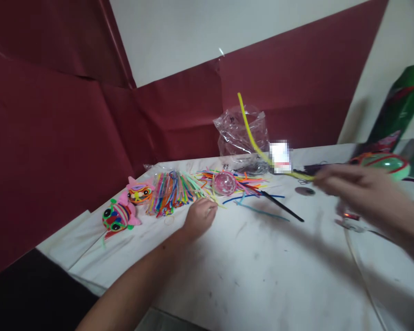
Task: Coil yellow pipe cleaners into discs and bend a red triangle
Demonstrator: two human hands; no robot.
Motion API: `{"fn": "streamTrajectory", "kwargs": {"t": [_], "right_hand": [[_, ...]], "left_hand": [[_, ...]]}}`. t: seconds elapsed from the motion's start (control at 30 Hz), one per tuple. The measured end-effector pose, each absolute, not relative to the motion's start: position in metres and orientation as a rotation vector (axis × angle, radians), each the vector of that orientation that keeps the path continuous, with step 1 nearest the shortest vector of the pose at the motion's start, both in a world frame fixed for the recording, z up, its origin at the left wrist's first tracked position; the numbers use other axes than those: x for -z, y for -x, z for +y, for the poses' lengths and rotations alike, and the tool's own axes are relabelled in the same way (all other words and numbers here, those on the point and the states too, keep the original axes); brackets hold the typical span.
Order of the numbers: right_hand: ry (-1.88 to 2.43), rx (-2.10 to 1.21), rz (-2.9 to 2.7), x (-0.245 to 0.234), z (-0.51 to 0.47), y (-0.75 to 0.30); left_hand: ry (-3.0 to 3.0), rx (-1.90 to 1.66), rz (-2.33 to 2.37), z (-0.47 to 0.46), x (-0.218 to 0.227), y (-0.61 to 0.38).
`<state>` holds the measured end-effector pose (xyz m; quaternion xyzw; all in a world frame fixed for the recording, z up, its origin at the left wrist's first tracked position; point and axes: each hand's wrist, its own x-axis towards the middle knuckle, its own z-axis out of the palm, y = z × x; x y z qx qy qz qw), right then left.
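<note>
Right grip [359, 187]: yellow stem [250, 135] (bundle [172, 193] bagged)

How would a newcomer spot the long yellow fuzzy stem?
Find the white marble-patterned table, then the bare right hand blurred above it. The long yellow fuzzy stem extends from that hand: the only one rising across the clear plastic bag.

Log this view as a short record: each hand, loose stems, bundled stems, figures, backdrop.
Right hand: raised, blurred, gripping one end of a yellow stem
Left hand: fingers curled; whether it holds the pale-yellow tip is unclear
Loose stems: dark blue, light blue, black
Bundled stems: multicoloured, left of a pink round item
Figures: two, colourful, left of the bundle
Backdrop: dark-red sheet, clear plastic bag before it
</note>
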<state>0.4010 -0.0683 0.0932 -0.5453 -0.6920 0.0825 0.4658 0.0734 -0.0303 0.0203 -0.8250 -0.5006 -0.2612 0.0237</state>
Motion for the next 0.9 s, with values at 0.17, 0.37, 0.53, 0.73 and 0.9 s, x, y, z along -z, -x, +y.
{"fn": "streamTrajectory", "kwargs": {"t": [0.17, 0.37, 0.53, 0.73, 0.9], "right_hand": [[0.979, -0.561, -2.121, -0.066, -0.075, -0.347], [0.927, -0.889, -1.877, -0.064, -0.080, -0.349], [0.781, -1.243, -1.321, -0.050, -0.072, -0.342], [0.755, -1.435, -1.068, -0.031, -0.070, -0.325], [0.772, -1.408, -1.087, -0.024, -0.071, -0.323]], "left_hand": [[2.562, 1.003, -0.884, -0.094, -0.049, -0.127], [2.891, 1.004, -1.459, -0.102, -0.068, -0.155], [3.118, 1.835, -2.066, -0.092, -0.059, -0.167], [3.021, 1.930, -2.233, -0.080, -0.035, -0.170], [3.041, 1.830, -2.258, -0.084, -0.031, -0.169]]}}
